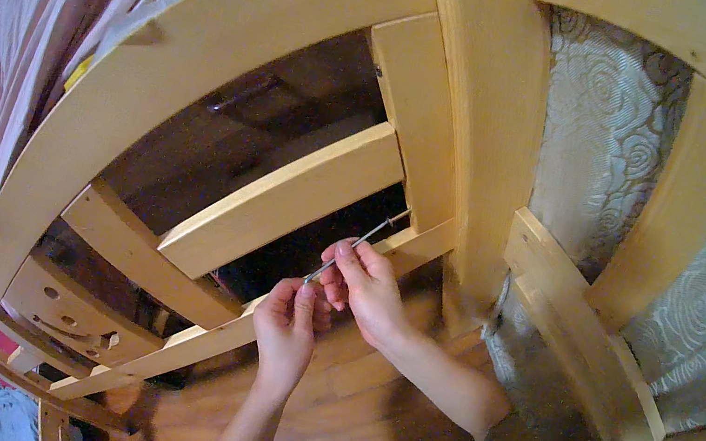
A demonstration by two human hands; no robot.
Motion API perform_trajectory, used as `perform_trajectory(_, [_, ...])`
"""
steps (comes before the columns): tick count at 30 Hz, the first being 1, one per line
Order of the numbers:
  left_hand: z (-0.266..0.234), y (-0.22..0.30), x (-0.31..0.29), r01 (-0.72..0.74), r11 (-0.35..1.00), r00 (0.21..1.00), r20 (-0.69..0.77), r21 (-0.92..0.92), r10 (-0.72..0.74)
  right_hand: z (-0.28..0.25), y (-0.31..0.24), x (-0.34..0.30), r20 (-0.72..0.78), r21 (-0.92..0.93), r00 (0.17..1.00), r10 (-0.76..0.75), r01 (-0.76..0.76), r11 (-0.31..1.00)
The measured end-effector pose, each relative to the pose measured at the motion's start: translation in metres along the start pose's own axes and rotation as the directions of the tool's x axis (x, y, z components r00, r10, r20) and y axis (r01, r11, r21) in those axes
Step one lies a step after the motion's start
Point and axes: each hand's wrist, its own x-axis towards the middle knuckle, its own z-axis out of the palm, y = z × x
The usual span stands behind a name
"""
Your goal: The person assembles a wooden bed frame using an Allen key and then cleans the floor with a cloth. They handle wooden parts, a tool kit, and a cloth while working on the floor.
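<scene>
A long, thin metal rod (373, 232), with a small wider piece near its upper end, slants up to the right between my hands. My left hand (289, 318) is closed in a pinch at the rod's lower end. Higher up the rod, my right hand (366, 294) grips it between thumb and fingers. The rod's far tip is close to the corner where an upright board (418, 119) meets the lower wooden rail (208, 346); I cannot tell whether it touches the wood. My fingers cover part of the rod.
A pale wooden frame with a curved top rail (215, 36) and a short slat (282, 194) surrounds the hands. A thick post (493, 122) stands to the right, beside patterned fabric (594, 140). Pink cloth (60, 8) hangs at left. Below lies a wood-plank floor (339, 407).
</scene>
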Motion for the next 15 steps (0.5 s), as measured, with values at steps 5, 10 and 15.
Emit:
perform_trajectory(5, [-0.0026, -0.0017, 0.0024, 0.014, 0.995, 1.000, -0.004, 0.098, -0.014, -0.0013, 0.0054, 0.0042, -0.004, -0.014, 1.000, 0.014, -0.014, 1.000])
perform_trajectory(10, [-0.0067, -0.0035, 0.0027, -0.003, 0.986, 1.000, 0.027, 0.164, -0.001, -0.0019, 0.0056, 0.0002, -0.043, -0.076, 0.999, 0.028, -0.031, 0.997])
perform_trajectory(15, [-0.0053, 0.0040, 0.0054, 0.027, 0.989, 0.999, 0.027, 0.148, -0.031, -0.0042, 0.0053, 0.0019, -0.046, -0.088, 0.999, -0.001, -0.003, 0.996])
